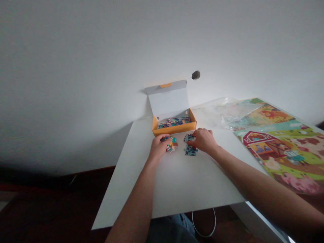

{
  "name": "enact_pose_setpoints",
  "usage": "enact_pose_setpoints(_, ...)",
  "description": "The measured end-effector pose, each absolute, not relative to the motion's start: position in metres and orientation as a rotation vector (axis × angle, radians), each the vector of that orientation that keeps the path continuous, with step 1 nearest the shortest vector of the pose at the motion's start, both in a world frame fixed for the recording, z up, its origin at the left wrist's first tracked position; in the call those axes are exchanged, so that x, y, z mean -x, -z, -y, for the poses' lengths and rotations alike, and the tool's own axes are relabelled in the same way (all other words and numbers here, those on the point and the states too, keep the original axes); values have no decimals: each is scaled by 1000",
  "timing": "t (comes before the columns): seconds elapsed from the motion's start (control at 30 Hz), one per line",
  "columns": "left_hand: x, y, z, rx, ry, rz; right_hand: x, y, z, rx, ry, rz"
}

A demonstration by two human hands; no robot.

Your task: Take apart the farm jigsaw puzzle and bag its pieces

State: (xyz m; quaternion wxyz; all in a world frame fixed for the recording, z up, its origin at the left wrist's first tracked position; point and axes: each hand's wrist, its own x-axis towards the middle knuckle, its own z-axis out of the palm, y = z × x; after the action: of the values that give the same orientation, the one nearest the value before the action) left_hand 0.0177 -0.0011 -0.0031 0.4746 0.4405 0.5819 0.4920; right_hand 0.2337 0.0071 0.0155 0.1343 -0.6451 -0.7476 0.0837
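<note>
Left hand: the left hand is resting on the tabletop, fingers curled loosely over a small cluster of joined puzzle pieces; it is pressing or steadying them rather than lifting them, as far as I can tell.
Right hand: the right hand is lying palm down, fingers bent over a second cluster of pieces, its fingertips touching the upper piece; whether it is pinching one is hidden from where I am standing.
Why so placed: both clusters are sitting just in front of the box, near each other but apart, probably so each hand is working its own patch within easy reach of the supply.
Box: an orange cardboard box is standing open just beyond the hands, its white lid tipped back against the wall.
Box contents: loose puzzle pieces are lying in a shallow layer inside, mostly blue and pink.
Reference picture: a large farm-scene sheet with a red barn is lying flat on the person's right, likely as a guide.
Plastic bag: a crumpled clear bag is lying between the box and the sheet, looking empty.
</note>
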Motion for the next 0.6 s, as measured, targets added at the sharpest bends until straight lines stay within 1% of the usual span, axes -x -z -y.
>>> enact_pose_setpoints(0.13, -18, 3, 1, -1080, -1196, -1422, -232, -13, -7, 1822, -403, 2013)
enact_pose_setpoints(0.23, -25, 0, 5, -1058, -1163, -1357, -224, -10, -1, 1491, -503, 2031)
enact_pose_setpoints(0.3, -30, -2, 8, -1073, -1107, -1292, -219, -11, 5, 1304, -493, 2158)
enact_pose_setpoints(0.33, -31, -2, 8, -1086, -1089, -1279, -218, -12, 8, 1282, -465, 2209)
enact_pose_setpoints(0.5, -25, 0, 4, -1020, -1239, -1413, -226, -21, 22, 1653, -263, 2319)
enact_pose_setpoints(0.6, -19, 4, 1, -1001, -1259, -1475, -233, -23, 22, 1733, -296, 2381)
